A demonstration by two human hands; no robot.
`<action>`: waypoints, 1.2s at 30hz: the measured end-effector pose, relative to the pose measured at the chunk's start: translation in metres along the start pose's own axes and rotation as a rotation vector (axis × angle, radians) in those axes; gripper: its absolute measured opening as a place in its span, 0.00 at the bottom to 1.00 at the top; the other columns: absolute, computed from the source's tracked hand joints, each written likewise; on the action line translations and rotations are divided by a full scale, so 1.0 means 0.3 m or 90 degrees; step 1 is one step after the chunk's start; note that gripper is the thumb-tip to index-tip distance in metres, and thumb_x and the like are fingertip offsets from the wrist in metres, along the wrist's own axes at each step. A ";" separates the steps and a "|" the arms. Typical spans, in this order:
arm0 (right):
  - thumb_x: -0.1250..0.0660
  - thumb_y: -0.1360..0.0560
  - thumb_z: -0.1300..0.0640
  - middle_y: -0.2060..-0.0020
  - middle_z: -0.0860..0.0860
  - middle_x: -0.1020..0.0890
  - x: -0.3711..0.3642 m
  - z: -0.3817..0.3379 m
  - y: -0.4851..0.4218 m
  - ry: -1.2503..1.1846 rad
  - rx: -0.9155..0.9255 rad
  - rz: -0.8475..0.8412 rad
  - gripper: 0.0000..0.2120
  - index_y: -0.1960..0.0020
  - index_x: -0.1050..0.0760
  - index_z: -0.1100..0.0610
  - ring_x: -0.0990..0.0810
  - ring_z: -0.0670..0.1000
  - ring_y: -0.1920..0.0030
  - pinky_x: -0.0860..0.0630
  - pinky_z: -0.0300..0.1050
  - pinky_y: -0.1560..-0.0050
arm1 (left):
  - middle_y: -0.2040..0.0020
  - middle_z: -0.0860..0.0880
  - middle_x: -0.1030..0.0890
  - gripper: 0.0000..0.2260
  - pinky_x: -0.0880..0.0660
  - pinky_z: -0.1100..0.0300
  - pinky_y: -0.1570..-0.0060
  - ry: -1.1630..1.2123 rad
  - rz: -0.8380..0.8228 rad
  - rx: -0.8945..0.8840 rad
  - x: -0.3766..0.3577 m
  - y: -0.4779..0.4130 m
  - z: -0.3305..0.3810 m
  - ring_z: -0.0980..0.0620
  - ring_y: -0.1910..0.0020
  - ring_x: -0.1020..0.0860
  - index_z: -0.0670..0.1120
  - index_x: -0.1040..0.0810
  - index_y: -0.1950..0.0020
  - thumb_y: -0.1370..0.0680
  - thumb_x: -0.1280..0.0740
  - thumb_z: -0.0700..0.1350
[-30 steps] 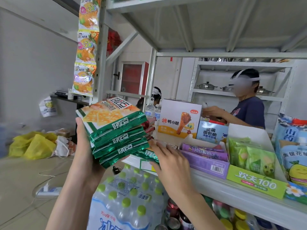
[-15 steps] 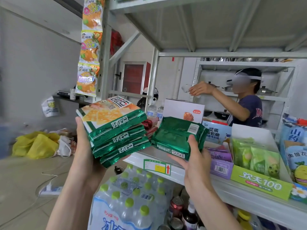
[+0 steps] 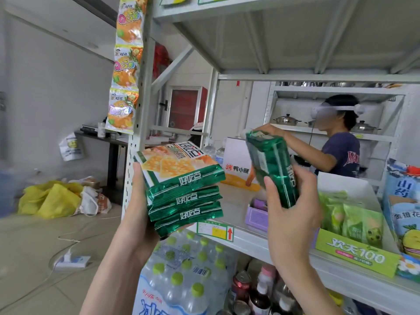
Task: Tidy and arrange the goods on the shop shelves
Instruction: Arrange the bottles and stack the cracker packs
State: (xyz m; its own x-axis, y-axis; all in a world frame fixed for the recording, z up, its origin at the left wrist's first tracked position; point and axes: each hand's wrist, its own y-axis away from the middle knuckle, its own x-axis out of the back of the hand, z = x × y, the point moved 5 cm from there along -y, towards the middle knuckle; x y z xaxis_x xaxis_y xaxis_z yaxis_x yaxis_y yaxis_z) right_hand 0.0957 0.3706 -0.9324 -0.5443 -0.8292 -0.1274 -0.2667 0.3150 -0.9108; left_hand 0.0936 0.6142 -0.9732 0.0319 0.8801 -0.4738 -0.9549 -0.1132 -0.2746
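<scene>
My left hand (image 3: pixel 138 214) grips a stack of three green cracker packets (image 3: pixel 181 189) from the left side and underneath, held level in front of the shelf's left end. My right hand (image 3: pixel 288 214) grips one more green cracker packet (image 3: pixel 272 167), tilted almost upright above the grey metal shelf (image 3: pixel 234 201). Bare shelf surface lies below and between the two hands.
On the shelf stand a white drumstick-print box (image 3: pixel 236 164), a purple box (image 3: pixel 256 214), a green display box of snack bags (image 3: pixel 354 248) and blue packs (image 3: pixel 406 208). Shrink-wrapped water bottles (image 3: pixel 181 269) and drinks sit below. A person (image 3: pixel 336 151) works behind. Candy strips (image 3: pixel 125 64) hang on the upright.
My right hand picked a green packet off the shelf, lifted it and turned it from lying flat to nearly upright. The stack in my left hand stayed put.
</scene>
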 end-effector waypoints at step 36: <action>0.44 0.19 0.34 0.30 0.56 0.32 -0.055 -0.155 0.079 0.481 0.271 -0.364 0.36 0.17 0.42 0.52 0.34 0.59 0.30 0.30 0.59 0.31 | 0.44 0.41 0.14 0.23 0.20 0.47 0.47 -0.029 -0.019 0.128 -0.113 -0.066 -0.202 0.41 0.48 0.14 0.46 0.15 0.42 0.16 0.44 0.58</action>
State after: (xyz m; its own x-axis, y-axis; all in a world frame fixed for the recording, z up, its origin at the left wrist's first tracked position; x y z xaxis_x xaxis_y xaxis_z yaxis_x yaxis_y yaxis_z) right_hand 0.0612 0.4133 -0.9336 -0.8208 -0.2523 0.5125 -0.4184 -0.3453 -0.8401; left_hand 0.1294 0.5587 -1.0024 0.0521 0.9024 -0.4277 -0.9936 0.0037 -0.1132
